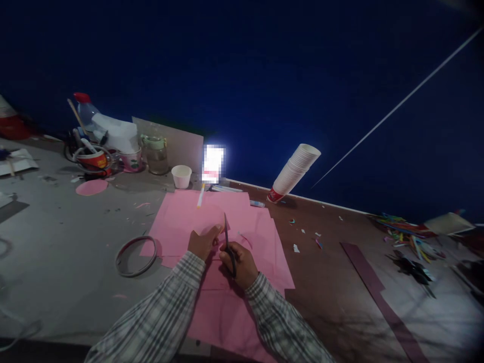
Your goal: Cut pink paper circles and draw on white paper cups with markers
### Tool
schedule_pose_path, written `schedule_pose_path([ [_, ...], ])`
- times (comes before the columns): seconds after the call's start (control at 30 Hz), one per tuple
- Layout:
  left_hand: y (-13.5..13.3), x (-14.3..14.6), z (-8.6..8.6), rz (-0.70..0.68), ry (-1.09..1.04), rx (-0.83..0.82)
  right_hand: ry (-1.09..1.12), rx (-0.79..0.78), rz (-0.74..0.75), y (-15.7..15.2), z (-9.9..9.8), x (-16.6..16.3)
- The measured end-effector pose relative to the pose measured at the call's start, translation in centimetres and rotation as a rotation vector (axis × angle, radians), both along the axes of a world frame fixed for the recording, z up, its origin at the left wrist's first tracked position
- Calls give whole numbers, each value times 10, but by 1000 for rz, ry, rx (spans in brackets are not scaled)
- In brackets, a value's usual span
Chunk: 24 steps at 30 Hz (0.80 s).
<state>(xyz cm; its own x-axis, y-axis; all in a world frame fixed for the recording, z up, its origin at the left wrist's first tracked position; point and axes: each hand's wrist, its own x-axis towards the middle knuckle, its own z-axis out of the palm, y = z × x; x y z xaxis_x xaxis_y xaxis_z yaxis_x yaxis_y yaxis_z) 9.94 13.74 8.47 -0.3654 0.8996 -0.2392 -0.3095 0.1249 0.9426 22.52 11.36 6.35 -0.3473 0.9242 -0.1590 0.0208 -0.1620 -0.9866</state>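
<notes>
Centrally, in the head view, the right hand point(242, 262) holds scissors point(227, 239), blades pointing toward the wall point(242, 91); the left hand point(203, 243), fingers narrow, pinches pink paper point(260, 242), whose overlapping sheets spread beneath both hands. A gray ring point(155, 247) meets the sheets' left edge; a white cup point(181, 176) stands just beyond their far edge. Rightward, brown tabletop point(317, 277) extends to a maroon strip point(363, 268).

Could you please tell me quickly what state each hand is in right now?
Left hand: closed, apparently pinching pink paper.
Right hand: closed, holding scissors.
</notes>
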Motion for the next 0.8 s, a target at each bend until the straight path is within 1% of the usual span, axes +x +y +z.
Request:
schedule_pose_path([
  [0.13, -1, 1, -2, -30, 35, -10, 21, -51, -35, 1, 4, -1],
  [0.37, -3, 3, -3, -71, 60, -27, 16, -60, -74, 2, 3, -2],
  [0.63, -2, 3, -2, -68, 31, -46, -21, -17, -44, 2, 3, 1],
  [0.8, -1, 2, -5, -74, 27, -47, -6, -36, -50, 2, 2, 0],
])
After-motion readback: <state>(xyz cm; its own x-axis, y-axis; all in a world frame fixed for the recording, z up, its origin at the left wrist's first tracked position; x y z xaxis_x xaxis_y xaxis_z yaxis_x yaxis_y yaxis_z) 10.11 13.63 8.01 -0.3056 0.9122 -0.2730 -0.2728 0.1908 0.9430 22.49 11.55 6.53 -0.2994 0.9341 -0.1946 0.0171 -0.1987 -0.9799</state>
